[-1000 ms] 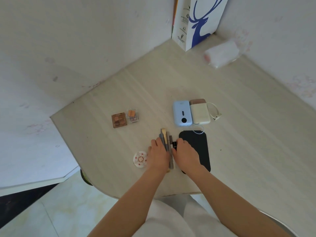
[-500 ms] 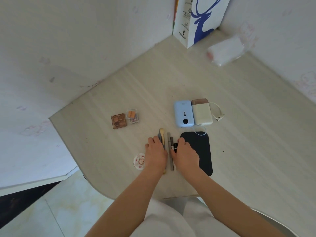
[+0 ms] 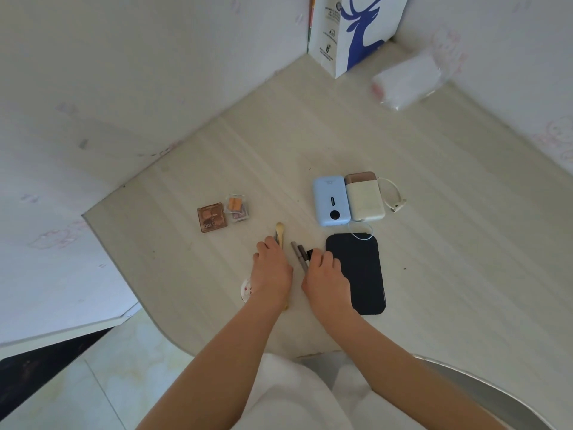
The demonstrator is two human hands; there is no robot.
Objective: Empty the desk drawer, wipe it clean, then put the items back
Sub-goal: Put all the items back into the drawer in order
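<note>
1. Left hand (image 3: pixel 273 268) lying flat on brushes (image 3: pixel 280 232), left of black pad (image 3: pixel 356 271).
2. Right hand (image 3: pixel 322 274) curled on pens (image 3: pixel 299 254) beside pad.
3. Gather slowly; keep all on desk (image 3: pixel 434 243).

left grip (image 3: pixel 273 268): palm down, fingers flat | right grip (image 3: pixel 324 274): fingers curled

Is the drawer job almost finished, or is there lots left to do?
Not nearly finished. Things already lie out on the desk: two palettes, two power banks and a black pad. Right now the left hand and right hand are sorting brushes and pens. The drawer isn't in view, so wiping can't be judged. Putting everything back is left.
</note>
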